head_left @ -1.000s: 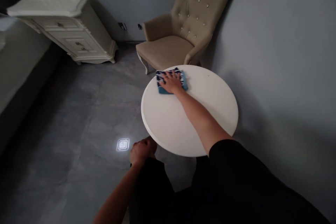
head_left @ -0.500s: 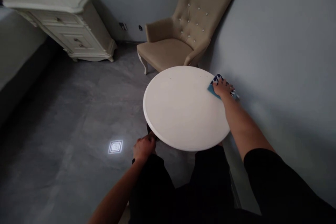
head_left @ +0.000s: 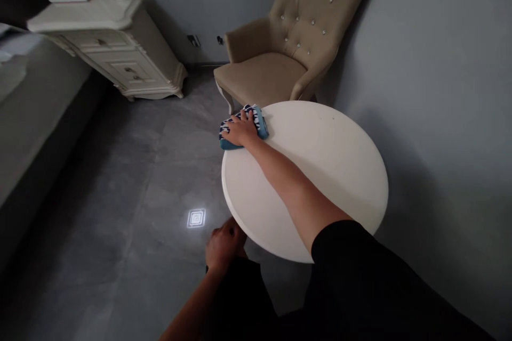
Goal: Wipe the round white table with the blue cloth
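Observation:
A folded cloth (head_left: 262, 127), teal with a dark-blue and white pattern, lies on the far left rim of a round white table (head_left: 344, 154). My right hand (head_left: 241, 129) presses down on this cloth with its fingers spread over it, and the forearm crosses the tabletop. Below the table's near left edge, by my knee, is my left hand (head_left: 221, 245) with its fingers curled closed. The tabletop and the hand itself hide whatever those fingers may hold. A few small dark specks show on the far part of the tabletop.
A tan tufted armchair (head_left: 260, 77) stands just behind the table. Close on the right is a grey wall (head_left: 448, 90). A cream cabinet (head_left: 160, 58) and a bed (head_left: 44, 112) are at the left. A bright square light pattern (head_left: 196, 218) shows on the grey floor.
My right hand has carried the cloth from the table's right rim across to its far left rim. The left hand stays low beside the near left edge. The view has shifted slightly.

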{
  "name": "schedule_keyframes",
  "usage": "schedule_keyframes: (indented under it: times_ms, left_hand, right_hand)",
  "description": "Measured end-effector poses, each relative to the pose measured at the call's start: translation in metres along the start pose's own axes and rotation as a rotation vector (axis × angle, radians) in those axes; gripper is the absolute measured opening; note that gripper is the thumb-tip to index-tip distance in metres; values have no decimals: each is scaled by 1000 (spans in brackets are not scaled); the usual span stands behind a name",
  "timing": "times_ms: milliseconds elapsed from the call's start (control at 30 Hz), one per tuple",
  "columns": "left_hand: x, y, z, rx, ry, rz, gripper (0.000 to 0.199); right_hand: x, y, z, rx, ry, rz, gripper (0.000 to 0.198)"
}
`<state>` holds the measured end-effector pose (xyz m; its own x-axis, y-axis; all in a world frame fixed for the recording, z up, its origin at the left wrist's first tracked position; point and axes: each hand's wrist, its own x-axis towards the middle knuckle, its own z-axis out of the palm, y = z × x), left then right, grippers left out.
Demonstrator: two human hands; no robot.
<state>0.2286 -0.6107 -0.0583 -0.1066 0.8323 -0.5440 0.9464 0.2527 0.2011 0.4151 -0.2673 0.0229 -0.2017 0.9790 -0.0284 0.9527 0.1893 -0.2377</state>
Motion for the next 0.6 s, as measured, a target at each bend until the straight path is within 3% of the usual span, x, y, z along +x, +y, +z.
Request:
schedule_keyframes:
  times_ms: [100,267,367,433,500,600]
  left_hand:
    - [0,8,-2,40,0,15,55]
    - [3,13,-1,74,3,17,48]
    - [6,13,2,81,1,26,50]
    - [5,13,2,74,-2,34,52]
    - [2,13,2,69,6,48,54]
    - [-9,12,1,61,38,78,55]
  right_hand:
    - [8,59,-17,7,53,68,75]
    - [-19,217,-56,-11,128,318,81]
    - [-71,301,-73,-23,158,482,82]
    - [-117,340,-81,-17,141,609,84]
    - [-167,363,-88,7,113,732,86]
    - [-233,374,-94,68,75,842,89]
